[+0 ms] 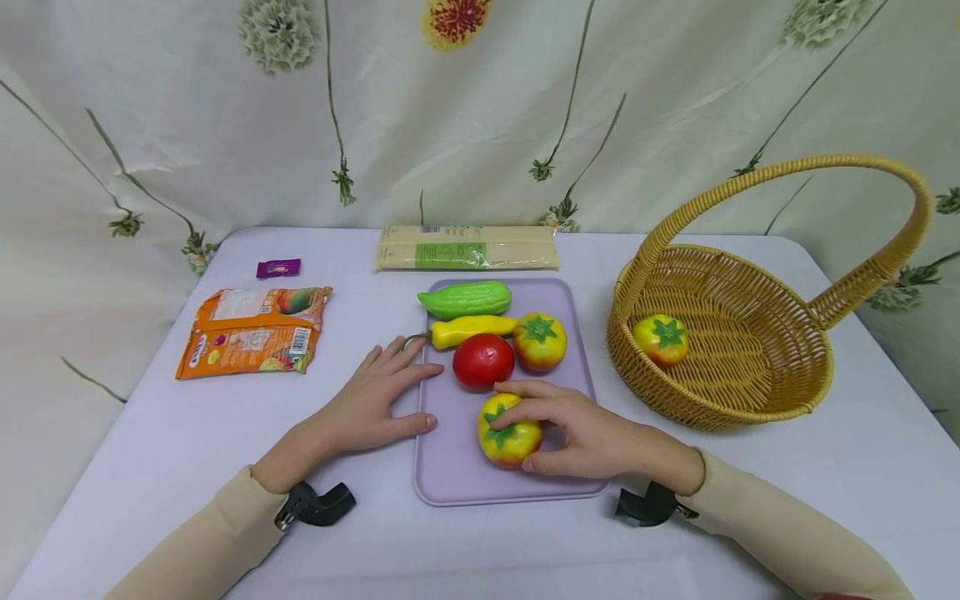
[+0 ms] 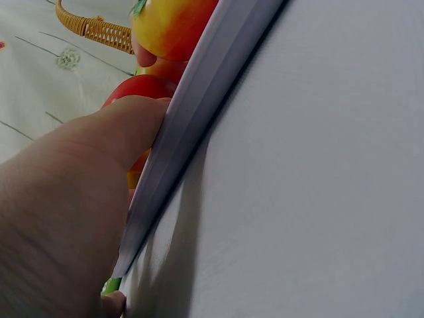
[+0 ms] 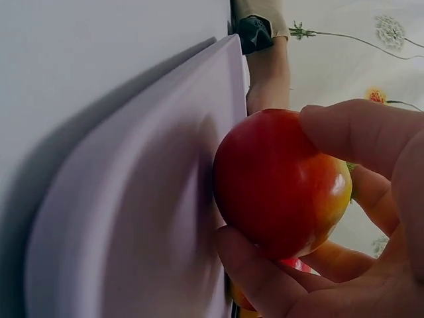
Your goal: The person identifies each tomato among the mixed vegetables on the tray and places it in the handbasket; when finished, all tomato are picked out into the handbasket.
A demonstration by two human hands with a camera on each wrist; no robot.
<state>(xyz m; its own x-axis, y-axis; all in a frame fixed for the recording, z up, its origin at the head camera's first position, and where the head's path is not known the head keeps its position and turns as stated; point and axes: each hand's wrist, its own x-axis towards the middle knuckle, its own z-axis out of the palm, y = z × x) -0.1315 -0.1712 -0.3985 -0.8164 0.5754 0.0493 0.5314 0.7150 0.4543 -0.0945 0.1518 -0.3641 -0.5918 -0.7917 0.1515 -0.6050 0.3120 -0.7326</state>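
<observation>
Fingers and thumb of my right hand (image 1: 581,429) grip a yellow-and-red tomato (image 1: 501,451) from its right side, over the near part of a lilac tray (image 1: 457,483). In the right wrist view the tomato (image 3: 278,185) shows its red underside, close to the tray's surface. My left hand (image 1: 372,402) rests at the tray's left edge, fingers spread and fairly straight, thumb over the rim. Farther back on the tray lie a red tomato (image 1: 482,363), a second yellow-and-red tomato (image 1: 542,348), a yellow chili pepper (image 1: 465,332) and a green ridged vegetable (image 1: 471,300).
Right of the tray stands a wicker basket (image 1: 750,408) with a tall arched handle, one yellow-and-red tomato (image 1: 658,350) inside. Behind the tray lies a long beige packet (image 1: 517,247). An orange snack bag (image 1: 251,333) and a small purple packet (image 1: 278,268) lie at the left.
</observation>
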